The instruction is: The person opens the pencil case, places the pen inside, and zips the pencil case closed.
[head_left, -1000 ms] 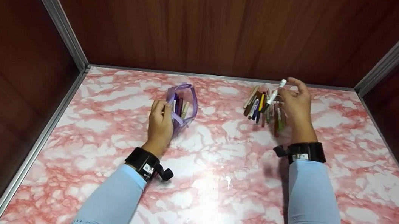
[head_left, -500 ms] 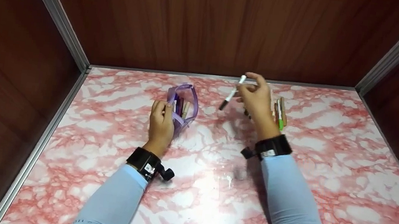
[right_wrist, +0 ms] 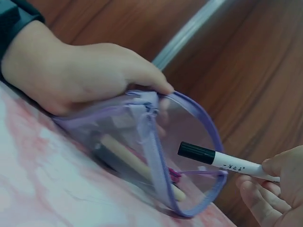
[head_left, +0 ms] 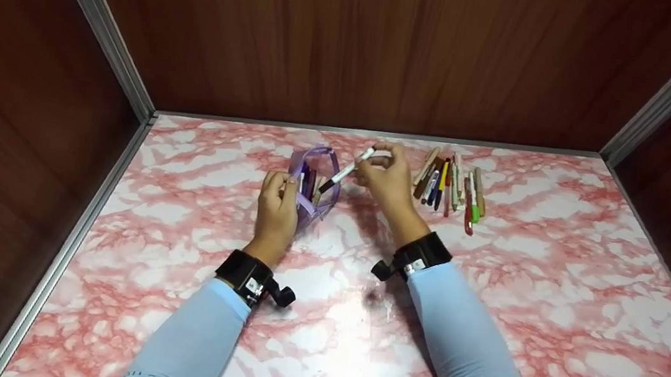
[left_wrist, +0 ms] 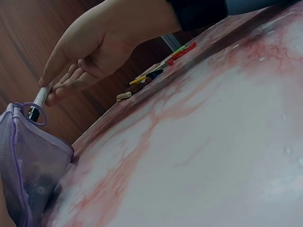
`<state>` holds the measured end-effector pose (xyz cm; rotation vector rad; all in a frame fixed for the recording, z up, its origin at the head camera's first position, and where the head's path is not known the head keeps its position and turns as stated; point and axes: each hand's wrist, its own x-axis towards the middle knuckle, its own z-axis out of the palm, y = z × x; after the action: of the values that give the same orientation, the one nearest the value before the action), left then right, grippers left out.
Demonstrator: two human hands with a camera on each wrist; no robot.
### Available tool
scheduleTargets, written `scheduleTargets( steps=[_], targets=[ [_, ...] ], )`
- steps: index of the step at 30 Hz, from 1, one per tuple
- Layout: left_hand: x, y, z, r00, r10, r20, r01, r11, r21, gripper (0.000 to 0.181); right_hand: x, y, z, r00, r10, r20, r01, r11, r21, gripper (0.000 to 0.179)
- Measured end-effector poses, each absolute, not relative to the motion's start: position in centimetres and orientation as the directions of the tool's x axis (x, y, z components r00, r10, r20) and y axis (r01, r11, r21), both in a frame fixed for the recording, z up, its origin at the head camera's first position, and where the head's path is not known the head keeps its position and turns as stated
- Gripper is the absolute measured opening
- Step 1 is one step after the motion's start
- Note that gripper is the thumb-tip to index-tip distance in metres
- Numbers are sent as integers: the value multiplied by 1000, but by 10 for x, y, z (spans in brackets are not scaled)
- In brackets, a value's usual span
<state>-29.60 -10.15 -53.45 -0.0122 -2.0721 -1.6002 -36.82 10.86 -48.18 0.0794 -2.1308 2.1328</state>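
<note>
My left hand (head_left: 279,207) grips the near-left edge of a purple mesh pencil pouch (right_wrist: 163,156), thumb at its zipper rim. The pouch mouth gapes toward the right, and several pens and markers lie inside. Between the thumb and fingers of my right hand (head_left: 391,179) is a white marker (head_left: 349,168) with a black cap. In the right wrist view its cap (right_wrist: 196,152) points into the pouch's mouth. The left wrist view shows the capped end right at the pouch's zipper ring (left_wrist: 35,113).
A loose row of pens and markers (head_left: 442,182) lies to the right of my right hand, toward the back of the marbled table (head_left: 358,319). Brown wood panels (head_left: 385,47) with metal edge strips close off the back and both sides.
My right hand has carried the white marker leftward from the pen pile to the pouch's mouth, uncovering the row of pens. My left hand keeps its hold on the pouch, nearly still.
</note>
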Motion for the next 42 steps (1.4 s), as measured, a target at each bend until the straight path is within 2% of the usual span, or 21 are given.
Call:
scheduleTargets(
  steps=[5,10,16,20,23,32,37,42],
  targets=[
    [-296,-102,-535,-868,-305,393,321,260,911,23,-356,90,-490,-997,-4,78,-78,-16,-997,37],
    [-295,-101,-535,-860,-348,374,299,252,921,20,-342,73,-490,-993,-109,41,-44,26,-999,39],
    [-293,-100,-532,-867,-362,343,262,255,931,20,-336,69,-486,-956,-288,55,-129,244,-961,53],
    [-293,-102,-533,-864,-371,341,250,272,929,21,-338,74,-481,-918,-390,74,-250,422,-871,38],
    [-294,-102,-533,-859,-374,349,253,281,926,20,-340,80,-478,-897,-437,64,-284,461,-840,28],
    [-298,-102,-536,-833,-387,396,303,280,911,18,-353,112,-464,-927,-374,13,-204,474,-857,27],
    [-300,-102,-537,-829,-386,405,318,271,909,16,-363,143,-457,-940,-337,51,-250,579,-776,31],
    [-299,-103,-539,-833,-380,402,324,253,911,17,-372,184,-452,-964,-253,78,-228,640,-733,33]
  ],
)
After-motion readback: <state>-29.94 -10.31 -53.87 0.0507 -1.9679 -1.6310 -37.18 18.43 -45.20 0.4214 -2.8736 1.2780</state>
